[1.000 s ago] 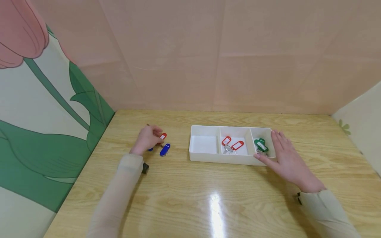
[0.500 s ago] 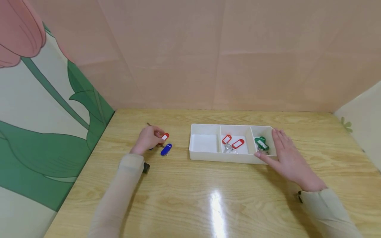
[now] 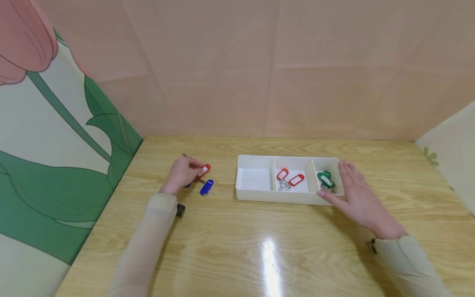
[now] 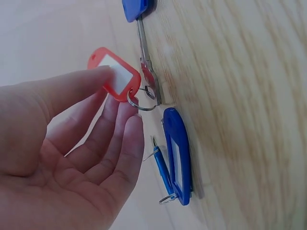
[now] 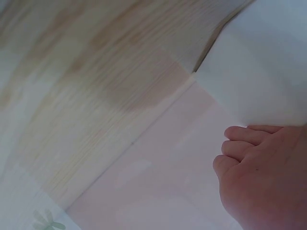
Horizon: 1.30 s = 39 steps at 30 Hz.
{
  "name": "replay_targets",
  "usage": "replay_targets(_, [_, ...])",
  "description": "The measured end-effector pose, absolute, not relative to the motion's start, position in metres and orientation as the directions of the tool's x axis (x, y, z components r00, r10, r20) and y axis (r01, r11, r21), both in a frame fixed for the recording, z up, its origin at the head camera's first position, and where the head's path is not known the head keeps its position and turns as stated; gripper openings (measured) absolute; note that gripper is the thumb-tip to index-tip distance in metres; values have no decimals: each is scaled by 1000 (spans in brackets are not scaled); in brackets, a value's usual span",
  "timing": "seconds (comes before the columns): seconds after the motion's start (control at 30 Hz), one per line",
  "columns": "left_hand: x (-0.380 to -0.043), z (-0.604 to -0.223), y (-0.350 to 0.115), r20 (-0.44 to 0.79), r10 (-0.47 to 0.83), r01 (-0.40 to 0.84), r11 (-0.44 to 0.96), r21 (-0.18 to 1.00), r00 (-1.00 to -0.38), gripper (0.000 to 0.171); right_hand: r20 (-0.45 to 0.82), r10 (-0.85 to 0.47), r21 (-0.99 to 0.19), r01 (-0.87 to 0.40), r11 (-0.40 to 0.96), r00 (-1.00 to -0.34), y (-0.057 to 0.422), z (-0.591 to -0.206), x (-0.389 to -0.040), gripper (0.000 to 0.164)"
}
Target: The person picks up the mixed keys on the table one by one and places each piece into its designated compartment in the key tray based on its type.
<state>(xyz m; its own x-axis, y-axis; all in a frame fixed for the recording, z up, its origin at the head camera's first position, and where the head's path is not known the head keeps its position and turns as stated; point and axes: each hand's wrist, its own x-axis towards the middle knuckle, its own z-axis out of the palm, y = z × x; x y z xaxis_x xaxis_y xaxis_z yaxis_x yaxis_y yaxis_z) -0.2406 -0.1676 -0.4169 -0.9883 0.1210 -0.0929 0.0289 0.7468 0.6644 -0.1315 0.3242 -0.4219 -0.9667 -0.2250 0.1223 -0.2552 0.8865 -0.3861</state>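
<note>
My left hand [image 3: 181,173] pinches a red key tag [image 4: 117,79] between thumb and fingers, low over the table at the left. A metal ring [image 4: 139,103] hangs from the tag, with a key [image 4: 149,79] at it. Just beside that hand lies a blue key tag [image 3: 206,187] with a ring and a slim blue key [image 4: 162,167]. Another blue key tag [image 4: 135,8] is partly cut off in the left wrist view. My right hand [image 3: 358,198] rests with straight fingers along the right end of a white divided tray [image 3: 274,197], thumb over its front rim.
Two red key tags [image 3: 296,180] with keys lie in the tray's middle compartment. Green key tags [image 3: 326,180] lie in the right one, while the left compartment [image 3: 254,179] shows bare white floor. A pink wall [image 3: 237,82] rises behind the wooden table [image 3: 222,239].
The red tag in my left hand has shifted and tilted slightly. My right hand keeps its place on the tray.
</note>
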Motion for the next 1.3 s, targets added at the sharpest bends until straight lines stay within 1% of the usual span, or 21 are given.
replay_targets(0.2, [-241,-419,-171,-59,122,51,743,668,-991,22,128,-229,-388,-261,884,-965,324,-424,-132,106])
replay_targets(0.5, [-240,-416,-170,-13,111,70,710,700,-994,20,138,-231,-376,-266,887,-963,326,-425,-133,105])
replay_targets(0.73, [-237,-412,-168,83,110,136,680,721,-990,19,126,-226,-382,-258,888,-966,326,-426,-133,106])
replay_targets(1.0, [-235,-408,-166,146,73,158,651,742,-987,18,133,-223,-385,-257,887,-966,327,-425,-132,107])
replay_targets(1.3, [-231,-404,-163,115,28,108,610,785,-993,19,139,-229,-389,-266,882,-963,326,-426,-132,106])
